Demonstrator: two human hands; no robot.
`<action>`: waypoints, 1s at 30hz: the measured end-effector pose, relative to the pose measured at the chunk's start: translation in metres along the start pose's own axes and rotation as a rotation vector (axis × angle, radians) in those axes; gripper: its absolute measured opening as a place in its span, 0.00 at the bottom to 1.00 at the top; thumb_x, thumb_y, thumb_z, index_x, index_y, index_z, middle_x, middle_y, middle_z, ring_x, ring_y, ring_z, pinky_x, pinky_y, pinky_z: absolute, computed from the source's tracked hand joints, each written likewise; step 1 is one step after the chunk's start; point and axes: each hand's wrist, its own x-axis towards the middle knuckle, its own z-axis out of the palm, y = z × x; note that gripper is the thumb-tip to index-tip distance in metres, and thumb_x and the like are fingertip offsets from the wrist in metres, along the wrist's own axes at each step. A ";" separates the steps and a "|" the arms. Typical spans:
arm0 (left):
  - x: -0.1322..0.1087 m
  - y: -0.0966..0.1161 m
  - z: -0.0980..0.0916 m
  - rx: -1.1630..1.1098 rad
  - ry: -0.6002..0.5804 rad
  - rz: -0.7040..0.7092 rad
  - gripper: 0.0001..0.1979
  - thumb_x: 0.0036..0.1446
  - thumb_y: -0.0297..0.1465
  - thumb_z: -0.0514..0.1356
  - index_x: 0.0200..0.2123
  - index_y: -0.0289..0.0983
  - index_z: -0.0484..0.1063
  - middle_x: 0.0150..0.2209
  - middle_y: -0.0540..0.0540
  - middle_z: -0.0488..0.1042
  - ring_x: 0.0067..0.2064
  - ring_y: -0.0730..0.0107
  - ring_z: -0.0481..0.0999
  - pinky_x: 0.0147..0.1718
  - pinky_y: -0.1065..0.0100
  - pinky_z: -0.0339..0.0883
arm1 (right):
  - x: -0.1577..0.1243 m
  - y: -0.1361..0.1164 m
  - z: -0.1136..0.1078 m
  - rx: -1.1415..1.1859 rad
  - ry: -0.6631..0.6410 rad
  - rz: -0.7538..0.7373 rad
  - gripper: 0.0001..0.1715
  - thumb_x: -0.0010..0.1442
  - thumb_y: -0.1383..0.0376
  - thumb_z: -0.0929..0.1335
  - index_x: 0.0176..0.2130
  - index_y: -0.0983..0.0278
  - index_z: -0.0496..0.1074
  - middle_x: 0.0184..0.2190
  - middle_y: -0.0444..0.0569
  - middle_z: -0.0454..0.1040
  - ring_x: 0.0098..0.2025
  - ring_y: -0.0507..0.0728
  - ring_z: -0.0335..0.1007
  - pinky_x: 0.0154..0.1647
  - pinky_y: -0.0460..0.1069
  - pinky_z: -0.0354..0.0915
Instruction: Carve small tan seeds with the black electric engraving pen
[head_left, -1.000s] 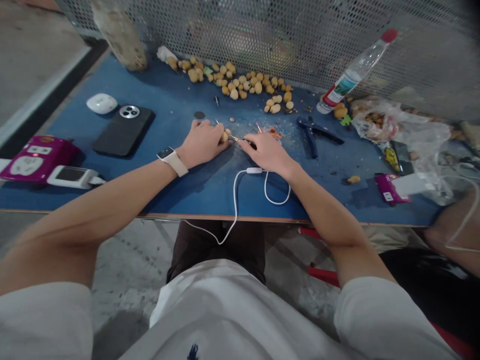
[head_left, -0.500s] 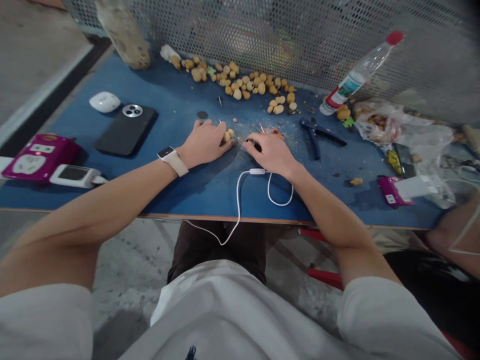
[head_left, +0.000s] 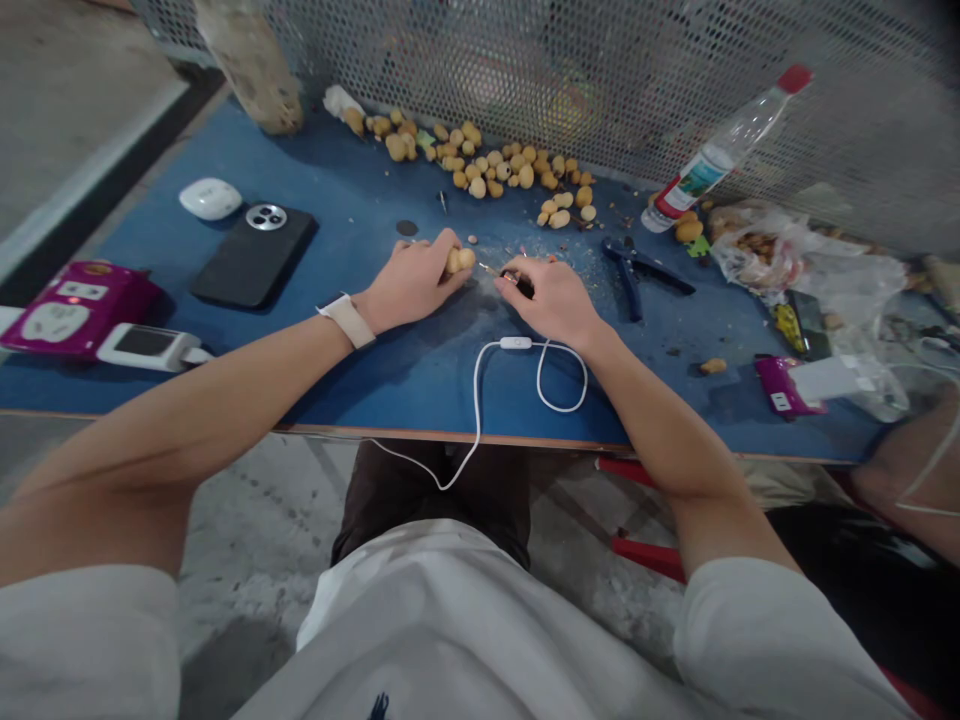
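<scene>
Blue table [head_left: 420, 385] under phone [head_left: 251, 262], pliers [head_left: 631, 263]

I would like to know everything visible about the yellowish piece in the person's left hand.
The yellowish piece shows rounded lobes and looks fairly smooth; its material is unclear. The left hand pinches it, hiding part, over the blue table. The thin tool in the right hand points toward it, apparently just apart.

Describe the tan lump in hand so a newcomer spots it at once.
On the blue table, find the left hand, beyond a pale watch strap. In its grip is the tan lump; unlike the lumps strewn along the mesh, it is held, not lying loose.
</scene>
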 end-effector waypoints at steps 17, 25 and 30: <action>0.004 -0.015 0.000 -0.136 0.008 0.097 0.26 0.73 0.18 0.59 0.68 0.43 0.75 0.60 0.39 0.88 0.60 0.45 0.88 0.59 0.51 0.76 | -0.001 0.002 0.000 0.074 -0.003 -0.110 0.27 0.87 0.43 0.71 0.60 0.58 0.91 0.45 0.56 0.92 0.46 0.69 0.85 0.54 0.61 0.74; 0.002 -0.005 -0.008 -0.204 -0.050 0.099 0.22 0.76 0.30 0.70 0.68 0.40 0.75 0.61 0.32 0.85 0.65 0.32 0.88 0.69 0.38 0.78 | -0.001 -0.002 -0.006 0.093 -0.042 -0.097 0.28 0.87 0.44 0.70 0.62 0.58 0.92 0.46 0.57 0.93 0.47 0.70 0.87 0.57 0.62 0.75; 0.004 -0.012 -0.003 -0.264 -0.041 0.115 0.21 0.82 0.39 0.70 0.71 0.40 0.78 0.66 0.30 0.87 0.73 0.29 0.85 0.76 0.35 0.77 | -0.002 -0.003 -0.009 0.079 -0.045 -0.073 0.28 0.86 0.44 0.70 0.62 0.57 0.93 0.47 0.57 0.95 0.47 0.70 0.87 0.56 0.62 0.77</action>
